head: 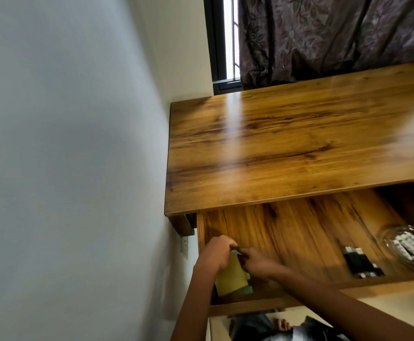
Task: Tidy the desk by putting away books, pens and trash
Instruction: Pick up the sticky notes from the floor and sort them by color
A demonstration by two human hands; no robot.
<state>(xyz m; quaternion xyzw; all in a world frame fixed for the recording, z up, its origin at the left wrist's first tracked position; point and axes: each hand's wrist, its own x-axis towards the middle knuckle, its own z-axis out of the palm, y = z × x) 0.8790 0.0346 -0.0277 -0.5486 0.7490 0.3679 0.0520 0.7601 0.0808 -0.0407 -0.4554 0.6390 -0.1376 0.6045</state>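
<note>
Below the wooden desk top [287,143] a wide drawer [299,232] stands pulled out. Over its left end both my hands hold a thin yellow book [230,276], and a green book [246,289] shows under its lower edge. My left hand [217,252] grips the yellow book's top left edge with curled fingers. My right hand [257,262] pinches the same book at its top right corner. The books' lower parts lie inside the drawer.
A clear round dish [408,247] of small white packets and a black object [360,263] lie at the drawer's right end. A white wall runs along the left with a socket [184,243] under the desk. A window [225,43] and a dark curtain [324,38] stand behind the desk.
</note>
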